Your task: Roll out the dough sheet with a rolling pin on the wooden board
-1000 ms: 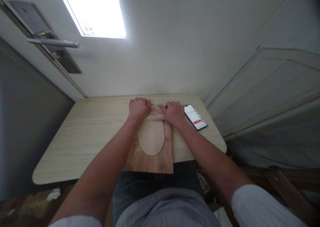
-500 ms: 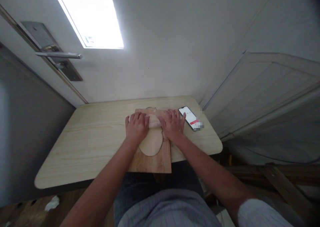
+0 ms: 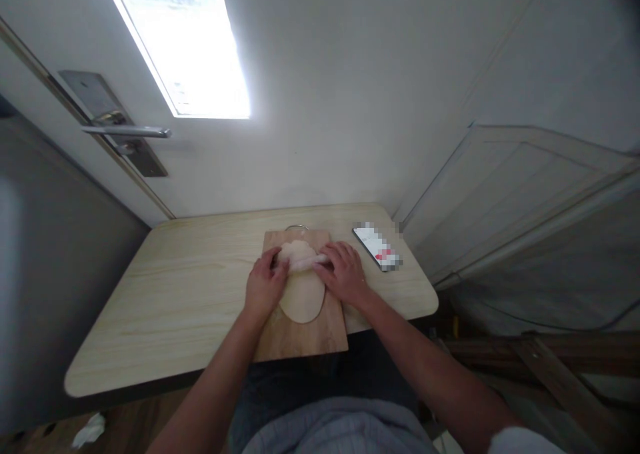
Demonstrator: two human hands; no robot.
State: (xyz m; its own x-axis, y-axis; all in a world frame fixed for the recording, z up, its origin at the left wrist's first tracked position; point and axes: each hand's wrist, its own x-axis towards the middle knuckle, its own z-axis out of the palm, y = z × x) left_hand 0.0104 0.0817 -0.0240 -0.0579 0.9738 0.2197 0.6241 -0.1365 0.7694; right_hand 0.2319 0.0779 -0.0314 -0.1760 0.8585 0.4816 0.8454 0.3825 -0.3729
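Observation:
A pale, flattened sheet of dough (image 3: 303, 301) lies on a wooden cutting board (image 3: 305, 343). Across the dough's far part rests a short, whitish rolling pin (image 3: 304, 263), its right end slightly raised in the picture. My left hand (image 3: 265, 282) has its thumb and fingers closed around the left end of the pin. At the other end, my right hand (image 3: 343, 271) grips the pin with bent fingers. Dough shows both in front of the pin and beyond it. The fingers partly cover the pin's ends.
The board sits on a light wood-grain table (image 3: 185, 294), overhanging its front edge. A phone (image 3: 373, 246) with a lit screen lies right of my right hand. Behind the table stands a white door with a metal handle (image 3: 127, 131) and a bright window (image 3: 200, 47).
My fingers, earlier stretched over the rolling pin, now curl around its ends. The pin sits a little nearer me on the dough, and its right end shows. The view has tilted up slightly.

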